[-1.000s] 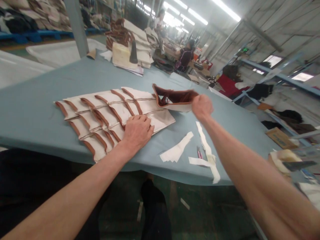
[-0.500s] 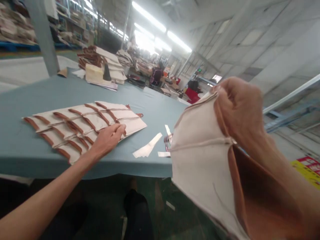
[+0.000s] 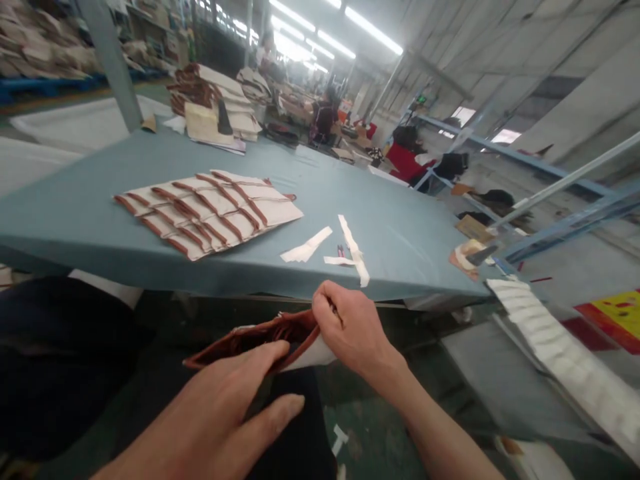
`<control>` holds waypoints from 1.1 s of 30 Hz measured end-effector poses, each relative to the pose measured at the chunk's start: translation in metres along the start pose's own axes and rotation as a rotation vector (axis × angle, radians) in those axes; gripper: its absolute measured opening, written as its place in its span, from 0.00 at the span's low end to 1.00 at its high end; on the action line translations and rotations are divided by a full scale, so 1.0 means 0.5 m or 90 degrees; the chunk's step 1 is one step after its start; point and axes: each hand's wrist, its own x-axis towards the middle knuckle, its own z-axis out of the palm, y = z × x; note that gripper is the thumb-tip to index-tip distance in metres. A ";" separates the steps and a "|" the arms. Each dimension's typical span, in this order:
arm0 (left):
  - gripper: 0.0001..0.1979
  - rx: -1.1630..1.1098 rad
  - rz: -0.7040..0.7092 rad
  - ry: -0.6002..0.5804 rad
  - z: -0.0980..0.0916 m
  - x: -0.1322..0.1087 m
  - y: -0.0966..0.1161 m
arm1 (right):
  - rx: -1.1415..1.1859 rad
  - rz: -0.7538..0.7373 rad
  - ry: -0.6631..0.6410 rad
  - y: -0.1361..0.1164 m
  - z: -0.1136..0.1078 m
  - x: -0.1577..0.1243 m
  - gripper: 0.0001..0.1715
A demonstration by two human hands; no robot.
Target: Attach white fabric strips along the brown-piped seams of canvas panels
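Below the table's front edge, my right hand (image 3: 350, 327) is closed on the corner of a sewn piece (image 3: 305, 352) with cream outer cloth and a brown inside, like a pouch. Its brown-edged mouth gapes upward. My left hand (image 3: 235, 400) is beside the near edge of that mouth, its thumb stretched apart from the fingers. Whether the left fingers touch the piece I cannot tell. A cream panel with rows of brown-edged folds (image 3: 210, 210) lies flat on the blue-covered table (image 3: 380, 193), apart from both hands.
White scraps (image 3: 353, 247) lie near the table's front edge, with a small dark reddish tool (image 3: 341, 251) among them. Stacked cream and brown pieces (image 3: 220, 100) stand at the back left. A metal post (image 3: 110, 67) rises on the left. A long white pleated strip (image 3: 565, 353) hangs at right.
My left hand has left the folded panel and come down to the pouch-like piece. My right hand has lowered this piece from the upper right to below the table edge.
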 end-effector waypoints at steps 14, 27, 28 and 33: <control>0.17 -0.136 -0.138 -0.126 0.037 -0.024 0.015 | 0.309 -0.103 -0.028 0.048 0.094 -0.123 0.19; 0.17 -0.149 -0.165 -0.096 -0.004 -0.040 0.027 | 0.167 -0.315 0.076 0.045 0.108 -0.168 0.16; 0.18 -0.143 -0.165 -0.097 -0.005 -0.040 0.025 | 0.189 -0.285 0.050 0.042 0.111 -0.170 0.16; 0.19 -0.105 -0.155 -0.082 -0.003 -0.038 0.021 | 0.418 -0.030 -0.145 0.017 0.121 -0.165 0.17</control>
